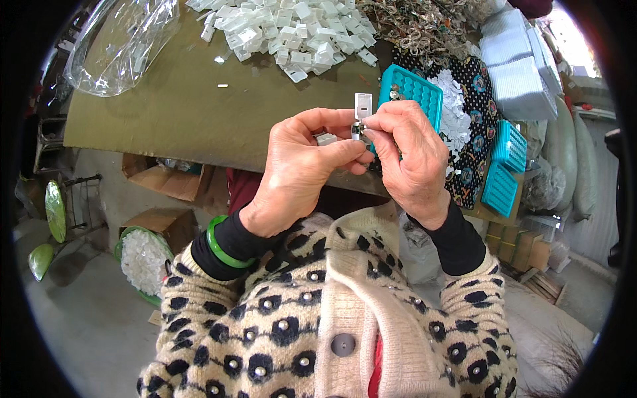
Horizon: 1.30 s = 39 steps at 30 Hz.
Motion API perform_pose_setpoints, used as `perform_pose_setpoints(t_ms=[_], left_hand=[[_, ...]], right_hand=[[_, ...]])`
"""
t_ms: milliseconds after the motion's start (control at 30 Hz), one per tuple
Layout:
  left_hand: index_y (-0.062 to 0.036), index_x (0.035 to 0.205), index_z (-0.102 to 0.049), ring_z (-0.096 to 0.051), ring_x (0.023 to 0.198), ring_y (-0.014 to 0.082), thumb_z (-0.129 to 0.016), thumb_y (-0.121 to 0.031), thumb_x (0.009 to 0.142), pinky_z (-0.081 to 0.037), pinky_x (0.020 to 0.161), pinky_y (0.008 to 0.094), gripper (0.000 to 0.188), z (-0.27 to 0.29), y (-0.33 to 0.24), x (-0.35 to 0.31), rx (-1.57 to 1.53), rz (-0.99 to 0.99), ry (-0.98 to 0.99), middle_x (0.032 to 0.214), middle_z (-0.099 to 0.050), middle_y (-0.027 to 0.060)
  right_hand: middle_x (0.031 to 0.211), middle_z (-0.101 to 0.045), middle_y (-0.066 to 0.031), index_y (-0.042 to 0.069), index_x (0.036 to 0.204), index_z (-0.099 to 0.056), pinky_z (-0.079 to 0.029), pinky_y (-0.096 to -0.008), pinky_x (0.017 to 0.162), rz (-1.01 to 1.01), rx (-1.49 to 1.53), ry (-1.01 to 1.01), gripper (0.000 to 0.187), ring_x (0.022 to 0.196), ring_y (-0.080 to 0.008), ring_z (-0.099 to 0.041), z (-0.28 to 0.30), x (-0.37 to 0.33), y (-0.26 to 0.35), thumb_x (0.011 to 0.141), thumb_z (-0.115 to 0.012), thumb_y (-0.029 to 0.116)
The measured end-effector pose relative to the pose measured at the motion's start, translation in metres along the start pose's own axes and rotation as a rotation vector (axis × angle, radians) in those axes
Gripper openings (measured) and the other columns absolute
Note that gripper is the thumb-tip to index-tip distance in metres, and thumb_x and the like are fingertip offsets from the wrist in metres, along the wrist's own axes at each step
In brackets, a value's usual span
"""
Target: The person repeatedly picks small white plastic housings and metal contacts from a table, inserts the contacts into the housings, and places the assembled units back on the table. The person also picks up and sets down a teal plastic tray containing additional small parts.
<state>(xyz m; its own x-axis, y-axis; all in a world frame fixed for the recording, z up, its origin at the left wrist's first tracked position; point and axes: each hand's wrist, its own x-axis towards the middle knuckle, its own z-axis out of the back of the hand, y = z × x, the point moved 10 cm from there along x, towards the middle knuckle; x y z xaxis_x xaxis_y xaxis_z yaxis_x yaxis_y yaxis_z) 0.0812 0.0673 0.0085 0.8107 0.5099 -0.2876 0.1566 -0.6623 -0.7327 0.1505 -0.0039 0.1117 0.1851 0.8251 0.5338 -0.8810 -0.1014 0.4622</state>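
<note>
Both hands point(298, 156) point(413, 156) pinch a white case point(362, 104); white pieces point(292, 33) lie heaped.

A small white plastic piece point(363, 105), rectangular with a dark slot, stands beyond the fingertips of the left hand point(302, 156). At its near end sits a shiny metallic part point(356, 131), pinched on the right by the right hand point(415, 156). Another whitish piece point(326, 139), mostly hidden, lies within the left fingers.
</note>
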Motion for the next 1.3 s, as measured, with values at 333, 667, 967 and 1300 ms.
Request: perform_pose_setpoints(t_ms=[333,667,967,1300], left_hand=[[0.0006,0.103,-0.064,-0.062,0.062,0.0135,-0.067,0.002,0.086,-0.052,0.054,0.0252,0.017,-0.005,0.005,0.001,0.031,0.056,-0.013,0.08,-0.064,0.0049],[-0.0025,0.102,-0.062,-0.059,0.059,0.0111,-0.066,-0.01,0.091,-0.043,0.048,0.022,0.014,-0.004,0.003,0.01,-0.072,0.02,0.051,0.089,-0.068,0.0088],[0.0017,0.127,-0.055,-0.071,0.095,0.0241,-0.059,-0.009,0.096,-0.057,0.059,0.0266,0.033,-0.011,0.001,0.014,-0.174,0.058,0.172,0.118,-0.065,0.0213],[-0.0017,0.121,-0.06,-0.069,0.085,0.0176,-0.064,-0.007,0.093,-0.049,0.055,0.0225,0.029,0.0,0.007,0.009,-0.288,0.03,0.156,0.101,-0.068,0.0095]], right_hand=[[0.085,-0.059,-0.0097,0.002,0.091,-0.064,-0.049,-0.0318,0.064,-0.25,0.296,0.059,0.011,0.075,-0.0254,-0.061,0.012,-0.002,-0.034,0.082,-0.066,-0.003],[0.083,-0.056,-0.0101,0.003,0.088,-0.063,-0.05,-0.0385,0.069,-0.029,-0.337,0.052,0.009,0.081,-0.0287,-0.059,0.005,0.015,-0.072,0.08,-0.067,0.003],[0.08,-0.059,-0.0116,0.001,0.087,-0.059,-0.047,-0.0373,0.062,-0.168,-0.014,0.048,0.006,0.071,-0.0291,-0.06,0.019,0.023,-0.066,0.084,-0.064,0.003],[0.089,-0.062,-0.0112,0.002,0.096,-0.062,-0.05,-0.031,0.066,0.032,-0.016,-0.162,0.012,0.075,-0.0242,-0.061,0.012,0.007,-0.001,0.085,-0.068,-0.001]])
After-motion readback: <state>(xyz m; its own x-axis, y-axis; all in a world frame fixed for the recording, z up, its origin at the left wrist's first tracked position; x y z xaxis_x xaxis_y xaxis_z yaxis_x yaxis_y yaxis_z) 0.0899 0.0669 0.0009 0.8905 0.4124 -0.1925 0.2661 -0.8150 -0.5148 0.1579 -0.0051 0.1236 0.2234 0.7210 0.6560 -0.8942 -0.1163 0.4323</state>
